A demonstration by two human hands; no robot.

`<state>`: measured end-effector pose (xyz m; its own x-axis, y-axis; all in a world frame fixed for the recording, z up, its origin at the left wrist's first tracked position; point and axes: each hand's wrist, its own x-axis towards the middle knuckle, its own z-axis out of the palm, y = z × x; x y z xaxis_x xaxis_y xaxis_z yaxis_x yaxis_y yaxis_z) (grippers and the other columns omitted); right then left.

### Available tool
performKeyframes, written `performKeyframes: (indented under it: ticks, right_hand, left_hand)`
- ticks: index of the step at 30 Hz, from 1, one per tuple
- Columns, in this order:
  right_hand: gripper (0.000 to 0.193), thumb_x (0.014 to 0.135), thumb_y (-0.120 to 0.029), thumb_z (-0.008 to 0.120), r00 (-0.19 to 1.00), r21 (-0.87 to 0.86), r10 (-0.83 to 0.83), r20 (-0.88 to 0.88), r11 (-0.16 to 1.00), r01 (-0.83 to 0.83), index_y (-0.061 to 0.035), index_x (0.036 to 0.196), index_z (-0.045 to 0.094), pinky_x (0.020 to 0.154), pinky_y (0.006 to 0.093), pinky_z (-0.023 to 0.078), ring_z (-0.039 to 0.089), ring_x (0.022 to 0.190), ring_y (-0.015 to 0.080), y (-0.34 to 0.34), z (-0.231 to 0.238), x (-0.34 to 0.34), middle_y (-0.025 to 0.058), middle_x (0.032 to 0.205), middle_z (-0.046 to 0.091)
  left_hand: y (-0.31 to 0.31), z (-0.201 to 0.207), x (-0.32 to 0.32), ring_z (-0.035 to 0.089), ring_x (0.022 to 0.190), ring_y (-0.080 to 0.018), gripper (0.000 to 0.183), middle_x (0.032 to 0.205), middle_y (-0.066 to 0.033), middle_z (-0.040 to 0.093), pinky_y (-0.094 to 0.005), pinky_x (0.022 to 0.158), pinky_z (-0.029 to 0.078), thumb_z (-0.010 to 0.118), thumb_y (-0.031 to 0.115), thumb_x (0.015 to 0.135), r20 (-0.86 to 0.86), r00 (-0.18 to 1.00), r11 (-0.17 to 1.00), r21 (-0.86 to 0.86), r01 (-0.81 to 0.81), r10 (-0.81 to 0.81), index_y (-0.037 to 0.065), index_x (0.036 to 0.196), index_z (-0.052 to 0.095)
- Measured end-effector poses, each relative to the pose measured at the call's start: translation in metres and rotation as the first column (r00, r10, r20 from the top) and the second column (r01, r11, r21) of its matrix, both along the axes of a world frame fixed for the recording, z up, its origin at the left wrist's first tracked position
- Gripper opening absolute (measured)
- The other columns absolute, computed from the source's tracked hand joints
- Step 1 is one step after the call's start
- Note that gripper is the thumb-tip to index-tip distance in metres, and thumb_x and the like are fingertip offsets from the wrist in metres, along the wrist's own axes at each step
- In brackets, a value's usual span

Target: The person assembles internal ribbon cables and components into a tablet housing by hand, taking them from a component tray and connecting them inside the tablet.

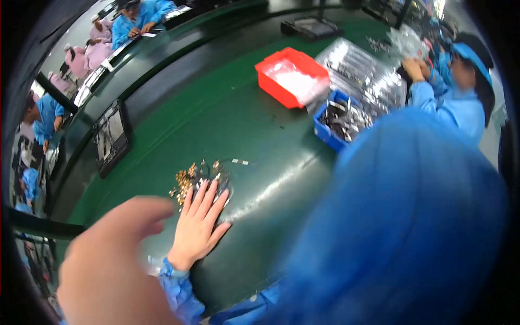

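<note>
My left hand (197, 227) lies palm down on the green table, fingers stretched out and slightly apart. Its fingertips touch a small pile of dark and silvery flat parts (221, 187). Gold-coloured small parts (183, 181) are heaped at the pile's left side. Very close to the camera at the lower left, a large blurred hand (114, 260) curves its fingers to the right; it seems to be my right hand, and what it holds, if anything, is hidden. Wide blue cloth (401, 227), apparently a raised sleeve, covers much of the right side.
A red bin (284, 76) with white contents, a blue bin (331, 132) of small parts and clear trays (368, 70) stand at the back right. A co-worker (449, 97) sits beyond them. Black frames (112, 138) rest on the dark rim. A small white strip (240, 162) lies past the pile.
</note>
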<state>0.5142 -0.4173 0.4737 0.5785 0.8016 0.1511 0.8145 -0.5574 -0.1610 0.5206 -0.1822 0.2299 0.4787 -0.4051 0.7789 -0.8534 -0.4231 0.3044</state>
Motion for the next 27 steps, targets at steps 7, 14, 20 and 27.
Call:
performKeyframes:
  ticks: [7, 14, 20, 27]
  right_hand:
    - [0.038, 0.08, -0.006, 0.058, 0.99, 0.024, 0.046, -0.135, 0.999, -0.043, 0.0011, 0.117, 0.057, 0.092, 0.0352, 0.049, 0.059, 0.107, 0.0292, 0.001, -0.096, 0.032, 0.0146, 0.118, 0.06]
    - [0.038, 0.083, -0.004, 0.064, 0.987, 0.246, -0.082, -0.136, 0.963, 0.114, 0.0025, 0.121, 0.058, 0.098, 0.0407, 0.044, 0.052, 0.114, 0.035, 0.018, -0.18, 0.061, 0.0163, 0.127, 0.055]
    - [0.04, 0.077, -0.001, 0.066, 0.985, 0.269, 0.015, -0.171, 0.963, 0.032, 0.0047, 0.116, 0.061, 0.093, 0.0385, 0.048, 0.056, 0.107, 0.0323, 0.031, -0.181, 0.029, 0.0171, 0.121, 0.058]
    - [0.025, 0.077, -0.003, 0.066, 0.989, 0.322, -0.046, -0.143, 0.942, 0.091, -0.0037, 0.101, 0.069, 0.069, 0.0385, 0.052, 0.064, 0.079, 0.0249, 0.012, -0.16, 0.068, 0.009, 0.087, 0.068]
  left_hand:
    - [0.012, 0.071, -0.029, 0.028, 0.141, -0.0329, 0.064, 0.15, -0.0159, 0.034, -0.0505, 0.115, 0.018, 0.059, 0.04, 0.088, -0.371, 0.845, 0.758, 0.649, -0.062, 0.386, 0.011, 0.142, 0.041]
    - [0.009, 0.056, -0.03, 0.028, 0.141, -0.0321, 0.067, 0.15, -0.0147, 0.034, -0.0513, 0.115, 0.017, 0.06, 0.041, 0.087, -0.417, 0.786, 0.793, 0.591, -0.147, 0.456, 0.01, 0.143, 0.04]
    - [-0.009, 0.05, -0.025, 0.027, 0.141, -0.0339, 0.072, 0.15, -0.0189, 0.032, -0.0525, 0.115, 0.016, 0.06, 0.042, 0.086, -0.446, 0.756, 0.8, 0.576, -0.168, 0.479, 0.005, 0.144, 0.036]
    - [0.003, 0.078, -0.017, 0.043, 0.129, -0.0316, 0.057, 0.136, -0.0147, 0.049, -0.0498, 0.11, 0.029, 0.063, 0.041, 0.084, -0.374, 0.794, 0.805, 0.548, -0.228, 0.479, 0.005, 0.127, 0.055]
